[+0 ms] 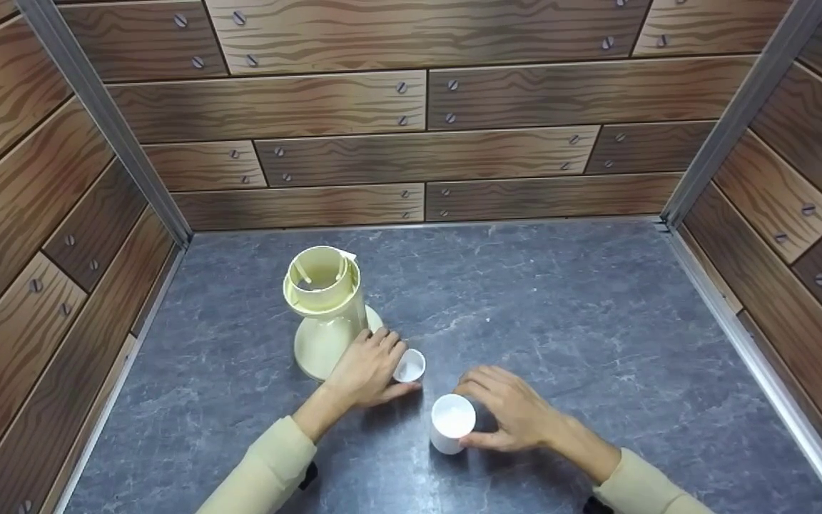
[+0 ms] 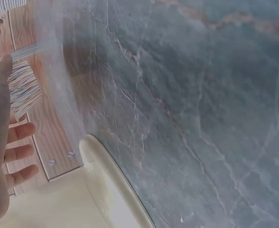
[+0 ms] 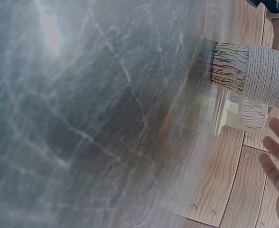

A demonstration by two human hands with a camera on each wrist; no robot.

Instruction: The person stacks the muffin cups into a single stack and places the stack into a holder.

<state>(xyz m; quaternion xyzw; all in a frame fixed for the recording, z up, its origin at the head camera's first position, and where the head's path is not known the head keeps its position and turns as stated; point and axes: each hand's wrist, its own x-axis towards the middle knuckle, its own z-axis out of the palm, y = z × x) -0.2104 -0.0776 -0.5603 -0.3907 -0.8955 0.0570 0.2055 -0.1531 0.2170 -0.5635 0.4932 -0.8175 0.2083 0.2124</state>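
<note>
My left hand (image 1: pixel 368 368) pinches a small white paper cup (image 1: pixel 409 365) between thumb and fingers. In the left wrist view, that cup (image 2: pixel 23 88) shows thin coloured wavy lines on its side. My right hand (image 1: pixel 507 407) grips a stack of paper cups (image 1: pixel 448 437) with thumb and index finger. The right wrist view shows the stack (image 3: pixel 232 69) upright, its many rims nested at the top, its other fingers (image 3: pixel 274 164) loose beside it. Left of my left hand stands a cream plastic tube-shaped holder (image 1: pixel 332 325) with a wide round base, open at the top with thin prongs inside.
Grey marble-patterned tabletop (image 1: pixel 561 307) surrounds the things. Wood-print panels (image 1: pixel 411 157) wall the back and both sides, joined by metal frame strips (image 1: pixel 750 350). The holder's base rim (image 2: pixel 116 185) shows close to my left wrist.
</note>
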